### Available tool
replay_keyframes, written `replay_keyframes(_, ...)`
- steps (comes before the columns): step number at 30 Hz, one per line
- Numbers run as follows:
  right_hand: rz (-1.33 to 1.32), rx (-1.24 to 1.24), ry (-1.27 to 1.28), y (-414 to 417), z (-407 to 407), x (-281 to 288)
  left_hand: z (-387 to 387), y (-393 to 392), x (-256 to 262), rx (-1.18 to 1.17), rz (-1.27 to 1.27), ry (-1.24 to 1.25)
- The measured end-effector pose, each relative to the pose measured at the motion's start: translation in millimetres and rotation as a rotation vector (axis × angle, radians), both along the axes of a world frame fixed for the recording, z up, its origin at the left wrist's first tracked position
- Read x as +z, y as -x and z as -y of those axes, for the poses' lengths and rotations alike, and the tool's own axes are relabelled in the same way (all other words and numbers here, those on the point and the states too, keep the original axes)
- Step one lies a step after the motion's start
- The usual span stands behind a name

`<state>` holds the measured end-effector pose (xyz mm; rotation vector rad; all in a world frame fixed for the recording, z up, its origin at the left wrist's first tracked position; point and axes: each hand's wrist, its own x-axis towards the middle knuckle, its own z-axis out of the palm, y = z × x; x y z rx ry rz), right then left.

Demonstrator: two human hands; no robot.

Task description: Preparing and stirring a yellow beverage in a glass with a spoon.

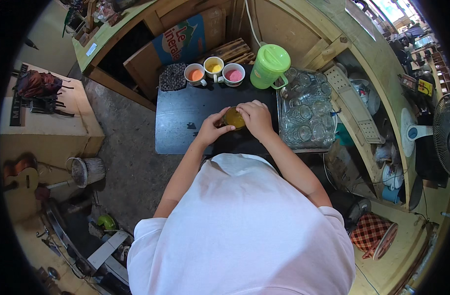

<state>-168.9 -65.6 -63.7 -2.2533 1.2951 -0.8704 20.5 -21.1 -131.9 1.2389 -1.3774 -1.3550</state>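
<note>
A drinking glass of yellowish liquid (234,118) stands on the dark tabletop (177,121) in front of me. My left hand (212,128) is wrapped around its left side, thumb along the near edge. Bent fingers of my right hand (258,117) are at the glass's right rim; whether they grip a thin utensil there is hidden. Beyond the hands sit three white cups, one with orange powder (194,75), one with yellow powder (213,68) and one with pink powder (234,75). A green lidded plastic pitcher (271,66) is upright to their right.
Right of the tabletop, a metal tray (309,150) holds several clear glass mugs (300,114). A dark beaded mat (172,77) lies at the back left corner, near a printed cardboard panel (184,38). A wooden shelf unit (394,110) curves along the right.
</note>
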Motion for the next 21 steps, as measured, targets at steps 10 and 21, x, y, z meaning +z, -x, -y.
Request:
replay_keyframes(10,0.034,0.0,0.004,-3.1,-2.0,-4.9,1.4,-4.0,-19.8,-0.002,0.067,0.057)
replay_keyframes(21,0.029,-0.026,-0.082,-2.4,-1.8,-3.4,1.1,-2.9,-14.6,0.002,0.029,0.001)
